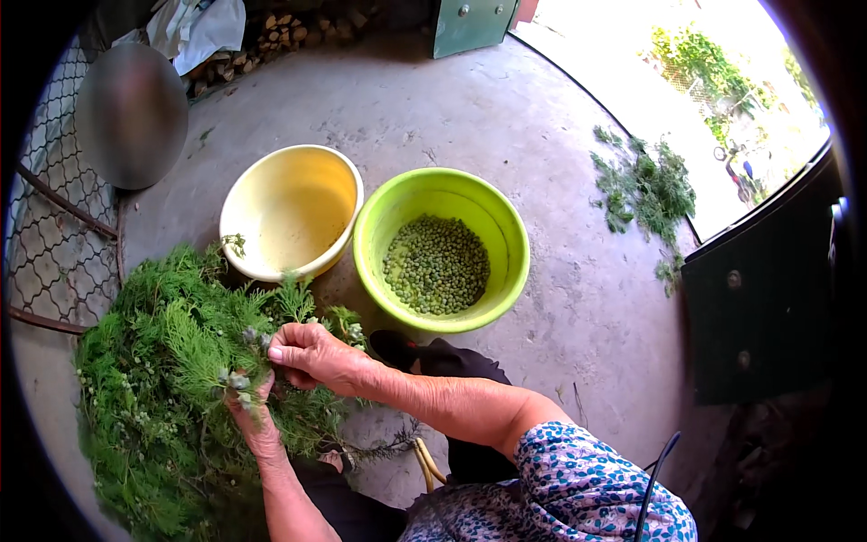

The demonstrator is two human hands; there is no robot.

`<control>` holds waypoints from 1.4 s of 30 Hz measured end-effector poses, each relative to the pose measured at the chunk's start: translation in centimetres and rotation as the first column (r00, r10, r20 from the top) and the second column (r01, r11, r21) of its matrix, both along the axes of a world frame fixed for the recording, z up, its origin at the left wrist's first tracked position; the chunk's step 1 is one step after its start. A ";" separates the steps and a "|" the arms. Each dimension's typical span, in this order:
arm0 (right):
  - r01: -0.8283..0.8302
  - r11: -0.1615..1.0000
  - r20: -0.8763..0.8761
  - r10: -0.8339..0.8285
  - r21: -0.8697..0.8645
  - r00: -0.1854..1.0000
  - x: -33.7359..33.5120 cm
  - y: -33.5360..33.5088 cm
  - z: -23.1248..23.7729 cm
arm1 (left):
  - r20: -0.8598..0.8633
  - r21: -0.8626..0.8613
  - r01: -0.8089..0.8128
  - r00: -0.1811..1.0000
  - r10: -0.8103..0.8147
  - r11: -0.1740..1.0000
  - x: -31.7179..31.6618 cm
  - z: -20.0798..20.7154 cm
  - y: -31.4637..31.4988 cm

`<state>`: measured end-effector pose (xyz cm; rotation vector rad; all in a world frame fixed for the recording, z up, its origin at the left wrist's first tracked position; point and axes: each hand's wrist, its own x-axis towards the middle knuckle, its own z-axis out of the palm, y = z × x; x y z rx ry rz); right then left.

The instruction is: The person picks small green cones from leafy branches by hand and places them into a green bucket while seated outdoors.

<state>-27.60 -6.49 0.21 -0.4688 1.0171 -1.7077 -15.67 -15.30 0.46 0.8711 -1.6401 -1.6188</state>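
Right fingers (286,355) beside left fingers (265,388)

Grey blur (132,117), upper left, hid whatever stood behind it. Sprigs (240,383) partly covered left grip (255,411); its fingertips could not be made out. Whatever lay between right grip's (312,355) fingers did not show. Berries (436,265) in green tub (495,228) were too small to count. Left forearm (293,499) ran off lower edge. Glare bleached the yard (623,45).
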 end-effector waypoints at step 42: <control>0.128 0.992 0.390 -0.117 -0.001 0.913 1.3 -0.5 0.1 | -0.134 0.565 0.125 0.989 -0.059 0.816 0.7 -3.5 -1.8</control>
